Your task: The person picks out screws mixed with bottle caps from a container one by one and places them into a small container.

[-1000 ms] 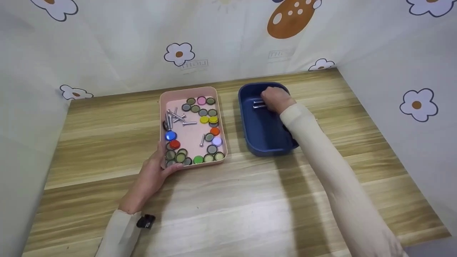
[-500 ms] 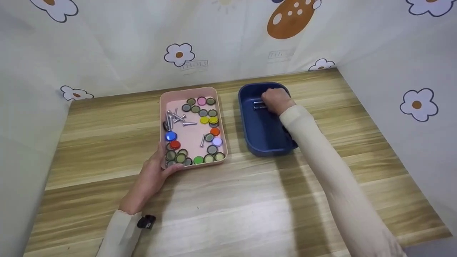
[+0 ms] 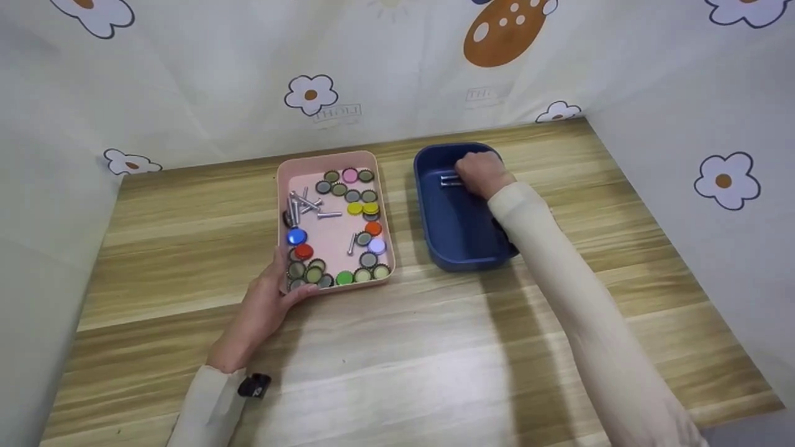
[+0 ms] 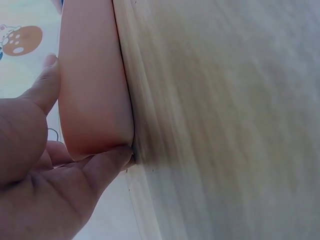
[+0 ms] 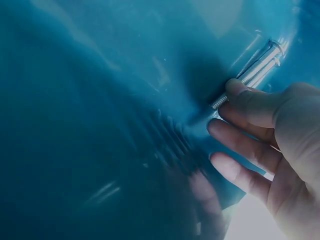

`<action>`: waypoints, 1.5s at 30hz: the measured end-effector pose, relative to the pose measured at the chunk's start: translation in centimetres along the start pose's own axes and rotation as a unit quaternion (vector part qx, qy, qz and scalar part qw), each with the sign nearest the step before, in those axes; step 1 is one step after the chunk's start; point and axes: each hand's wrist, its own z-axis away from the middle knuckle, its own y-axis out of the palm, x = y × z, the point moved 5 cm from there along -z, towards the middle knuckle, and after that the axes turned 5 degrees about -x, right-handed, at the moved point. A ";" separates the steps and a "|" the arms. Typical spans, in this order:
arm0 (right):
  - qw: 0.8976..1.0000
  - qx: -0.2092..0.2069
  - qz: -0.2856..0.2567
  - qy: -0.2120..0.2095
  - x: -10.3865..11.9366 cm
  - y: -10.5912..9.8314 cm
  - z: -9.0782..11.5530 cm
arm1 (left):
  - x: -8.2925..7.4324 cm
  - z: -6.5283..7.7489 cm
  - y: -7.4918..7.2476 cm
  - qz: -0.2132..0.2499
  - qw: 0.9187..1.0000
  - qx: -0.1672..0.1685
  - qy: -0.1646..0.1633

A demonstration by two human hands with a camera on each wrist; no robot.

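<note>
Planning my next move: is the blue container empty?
Not empty: the blue container holds metal bolts at its far end, touched by the right hand.

Boxed "TH" lettering (image 3: 337, 112), twice, on backdrop (image 3: 217, 68) (faint); rest unclear

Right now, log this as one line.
left grip: holds pink tray; right grip: pinches bolts inside blue tray; pink tray: bottle caps, more bolts

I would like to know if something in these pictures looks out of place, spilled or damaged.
I see no spill or damage. Slightly odd: in the head view, one bolt in the pink tray lies beside bottle caps towards the right side, while the other bolts there lie further left.
</note>
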 end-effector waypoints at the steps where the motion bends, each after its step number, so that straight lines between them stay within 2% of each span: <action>1: 1.000 -0.001 0.001 0.000 0.0 0.0 0.0 | 0.0 0.0 0.0 0.001 1.000 0.000 -0.001; 7: 1.000 -0.009 0.013 -0.002 0.0 0.1 -0.1 | 0.0 -0.1 0.1 0.008 1.000 -0.003 0.005; 15: 0.999 -0.042 0.021 -0.018 0.1 -0.7 -0.1 | 0.1 -0.3 0.1 0.014 1.000 0.001 -0.002; 22: 0.996 -0.075 -0.026 -0.049 0.2 -1.4 0.1 | 0.1 -0.3 0.2 0.020 1.000 0.007 -0.007; 27: 0.994 -0.080 -0.054 -0.060 0.3 -2.2 0.1 | -0.1 -0.2 0.1 0.011 1.000 0.000 0.007; 32: 0.992 -0.079 -0.066 -0.075 0.7 -3.0 0.1 | -0.1 0.0 0.0 0.004 1.000 0.004 -0.003; 38: 0.986 -0.106 -0.067 -0.107 1.5 -4.3 0.3 | -0.1 0.0 0.0 0.008 1.000 0.001 -0.002; 45: 0.972 -0.174 -0.079 -0.135 2.5 -6.0 0.7 | 0.0 0.1 0.1 0.015 1.000 0.001 -0.005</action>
